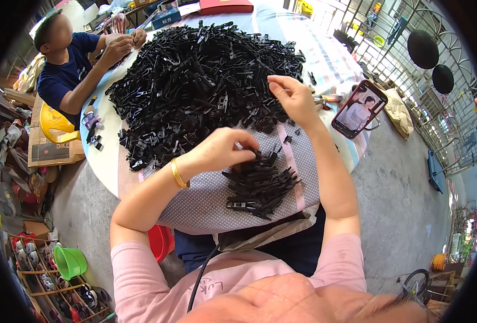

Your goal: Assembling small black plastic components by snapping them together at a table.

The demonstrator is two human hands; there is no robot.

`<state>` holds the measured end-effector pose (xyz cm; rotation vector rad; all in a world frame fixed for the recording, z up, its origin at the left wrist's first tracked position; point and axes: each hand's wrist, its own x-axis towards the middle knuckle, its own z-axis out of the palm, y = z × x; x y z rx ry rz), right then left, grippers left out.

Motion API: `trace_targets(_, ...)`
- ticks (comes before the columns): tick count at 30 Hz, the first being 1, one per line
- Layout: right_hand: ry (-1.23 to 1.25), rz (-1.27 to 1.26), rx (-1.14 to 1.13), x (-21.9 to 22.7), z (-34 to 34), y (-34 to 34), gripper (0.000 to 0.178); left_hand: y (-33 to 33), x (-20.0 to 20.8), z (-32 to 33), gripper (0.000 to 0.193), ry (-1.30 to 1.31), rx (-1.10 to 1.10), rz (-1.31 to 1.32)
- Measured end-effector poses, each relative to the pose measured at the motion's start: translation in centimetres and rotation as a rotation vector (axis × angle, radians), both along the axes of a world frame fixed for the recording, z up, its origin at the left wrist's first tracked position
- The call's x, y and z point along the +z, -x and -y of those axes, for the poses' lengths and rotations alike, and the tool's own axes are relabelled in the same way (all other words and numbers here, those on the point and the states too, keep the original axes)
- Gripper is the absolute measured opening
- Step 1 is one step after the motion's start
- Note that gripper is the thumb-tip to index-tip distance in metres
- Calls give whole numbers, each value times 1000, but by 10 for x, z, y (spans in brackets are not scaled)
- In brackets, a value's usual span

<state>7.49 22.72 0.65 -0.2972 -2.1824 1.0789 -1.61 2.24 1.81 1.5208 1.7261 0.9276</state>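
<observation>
Far left, I note a co-worker (68, 72) at the table (102, 168). Rightward: big heap of black clips (195, 91); left hand (217, 152) curled at the near edge of the small clip pile (262, 188), grip unclear to me; right hand (297, 102) by the heap's right edge, fingers bent, hold unclear; then a tilted phone (359, 109).

The light is bright and seems to come mostly from the upper right, where the view behind the grille (467, 56) is almost white. The far cloth (322, 48) looks pale and a little washed out. The clips (195, 81) are very dark, with small glints, and their details merge. Near the rim, the grille bends strongly; the corners are fully black.
</observation>
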Motion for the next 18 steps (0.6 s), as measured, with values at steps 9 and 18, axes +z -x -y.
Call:
trace_targets(9, -739, 206, -256, -36, 10, 26, 22, 4, -21, -27, 17, -481, 334, -816)
trace_targets(18, -70, -32, -153, -5, 18, 9, 37, 13, -16, -28, 6, -482, 525, -416)
